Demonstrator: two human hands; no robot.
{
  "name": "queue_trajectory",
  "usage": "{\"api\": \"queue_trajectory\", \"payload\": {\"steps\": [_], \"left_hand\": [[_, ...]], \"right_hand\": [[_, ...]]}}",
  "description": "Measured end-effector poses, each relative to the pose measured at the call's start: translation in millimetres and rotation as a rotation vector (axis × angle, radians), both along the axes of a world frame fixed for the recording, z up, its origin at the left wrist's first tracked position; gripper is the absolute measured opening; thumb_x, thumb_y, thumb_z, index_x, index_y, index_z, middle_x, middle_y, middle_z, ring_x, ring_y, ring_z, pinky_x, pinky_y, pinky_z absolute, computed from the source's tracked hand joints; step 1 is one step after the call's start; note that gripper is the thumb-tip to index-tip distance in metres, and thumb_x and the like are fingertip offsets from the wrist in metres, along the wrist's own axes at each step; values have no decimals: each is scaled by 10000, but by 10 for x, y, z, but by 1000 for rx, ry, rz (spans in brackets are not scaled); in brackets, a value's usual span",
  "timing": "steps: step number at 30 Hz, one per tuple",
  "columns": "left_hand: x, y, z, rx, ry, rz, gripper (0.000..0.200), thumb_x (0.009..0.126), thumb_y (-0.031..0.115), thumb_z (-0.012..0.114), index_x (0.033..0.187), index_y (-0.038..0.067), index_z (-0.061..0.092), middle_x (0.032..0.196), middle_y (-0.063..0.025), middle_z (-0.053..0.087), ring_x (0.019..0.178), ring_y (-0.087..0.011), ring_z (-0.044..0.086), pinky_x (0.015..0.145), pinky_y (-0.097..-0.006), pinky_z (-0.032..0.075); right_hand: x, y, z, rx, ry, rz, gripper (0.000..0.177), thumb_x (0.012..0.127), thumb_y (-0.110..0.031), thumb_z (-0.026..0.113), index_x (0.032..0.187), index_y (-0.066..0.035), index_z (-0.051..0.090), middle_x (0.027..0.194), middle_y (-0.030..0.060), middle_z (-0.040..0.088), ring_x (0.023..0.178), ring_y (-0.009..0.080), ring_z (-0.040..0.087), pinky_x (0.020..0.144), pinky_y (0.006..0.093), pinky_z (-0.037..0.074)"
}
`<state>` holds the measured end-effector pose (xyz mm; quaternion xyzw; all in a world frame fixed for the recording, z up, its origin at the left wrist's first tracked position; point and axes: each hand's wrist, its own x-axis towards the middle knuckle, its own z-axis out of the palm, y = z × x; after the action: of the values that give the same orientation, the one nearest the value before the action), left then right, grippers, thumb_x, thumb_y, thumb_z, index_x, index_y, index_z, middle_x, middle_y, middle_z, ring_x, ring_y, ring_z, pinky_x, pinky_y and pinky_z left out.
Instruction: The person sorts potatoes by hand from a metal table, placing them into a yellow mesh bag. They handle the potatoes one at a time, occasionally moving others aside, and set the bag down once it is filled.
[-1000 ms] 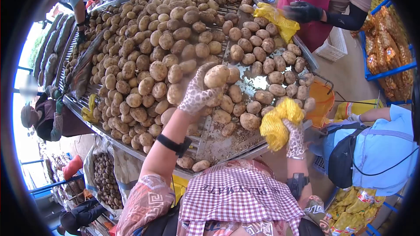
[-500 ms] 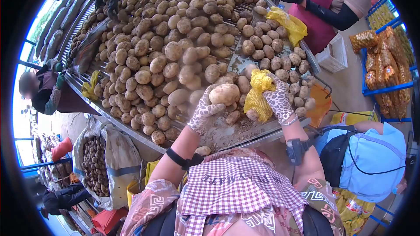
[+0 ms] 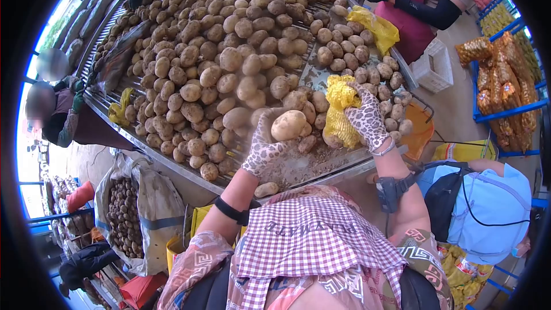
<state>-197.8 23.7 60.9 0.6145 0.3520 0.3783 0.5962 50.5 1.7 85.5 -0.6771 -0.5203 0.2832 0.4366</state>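
Note:
My left hand (image 3: 265, 148), in a spotted glove, holds a large pale potato (image 3: 288, 125) above the near part of the metal sorting table (image 3: 321, 172). To its right, my right hand (image 3: 367, 119), gloved alike, grips the top of a yellow mesh bag (image 3: 342, 109). The bag hangs upright with some potatoes inside. Behind both hands lies a big heap of potatoes (image 3: 229, 57). One loose potato (image 3: 266, 189) lies at the table's near edge, beside my left forearm.
A person in a pink apron (image 3: 410, 6) stands across at the right by a white crate (image 3: 433, 68). Other people work at the left. A sack of small potatoes (image 3: 122, 218) stands at the lower left, an orange basket (image 3: 419, 132) at the right edge.
The potato in my left hand has shifted slightly left. The co-worker in pink now holds a potato, hands apart. Another person's head has appeared at the left.

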Motion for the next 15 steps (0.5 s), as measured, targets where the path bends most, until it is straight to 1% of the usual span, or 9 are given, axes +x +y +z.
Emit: {"api": "queue_trajectory", "payload": {"steps": [2,3,4,6,10,11,12,13,15], "left_hand": [[-9,6,77,-478,-452,-51,638,723,218,768,1230,80,407,1238,-108,487,1135,-245,529,932,-387,488],[-22,-20,65,-572,-555,-51,611,802,363,685,1267,89,399,1265,-113,473,1124,-261,539,903,-427,506],[-22,-22,86,-568,-555,-48,611,802,363,685,1267,89,399,1265,-113,473,1124,-261,539,903,-427,506],[-6,-25,168,-933,-698,-29,594,871,438,563,1307,76,386,1272,-135,486,1144,-290,518,972,-450,438],[30,-27,160,-956,-884,-56,624,875,453,551,1318,46,387,1282,-153,485,1148,-312,506,997,-484,402],[-61,12,-19,-1030,-975,-57,608,882,434,547,1314,37,388,1276,-161,489,1144,-314,508,1005,-492,392],[-118,36,-118,-1106,-1067,-57,592,889,414,542,1311,28,388,1271,-169,493,1139,-317,509,1013,-500,383],[-159,37,-102,-1095,-1080,-44,592,889,414,542,1311,28,388,1271,-169,493,1139,-317,509,1013,-500,383],[-233,0,-13,-961,-900,197,550,891,375,558,1292,32,407,1252,-187,492,1146,-326,502,1007,-471,405]], "right_hand": [[-98,51,76,27,-55,0,561,687,87,628,1229,-17,528,1195,166,570,1147,263,528,1013,333,397],[-144,74,57,140,-112,32,565,680,84,632,1226,-18,528,1194,164,568,1159,266,517,1022,340,388],[-206,91,51,251,-167,64,568,673,82,636,1222,-18,529,1194,163,566,1172,269,507,1031,346,379],[-433,66,270,260,-189,83,601,633,58,665,1212,-39,538,1208,176,550,1172,291,501,1038,370,370],[-909,-129,278,325,-569,186,683,592,-64,735,1242,-182,560,1251,158,515,1114,340,526,1005,390,397],[-949,-324,-105,452,-621,372,673,604,-106,744,1244,-210,564,1259,150,507,1134,325,517,994,405,407],[-876,-410,-192,431,-628,508,688,580,-127,777,1233,-187,569,1260,167,495,1171,338,492,999,428,410],[-776,-467,-281,326,-635,507,687,577,-128,783,1229,-178,571,1235,170,515,1156,334,505,996,421,416],[-651,-477,-351,189,-521,365,688,567,-132,793,1219,-160,575,1187,173,549,1128,328,528,991,408,426]]}}
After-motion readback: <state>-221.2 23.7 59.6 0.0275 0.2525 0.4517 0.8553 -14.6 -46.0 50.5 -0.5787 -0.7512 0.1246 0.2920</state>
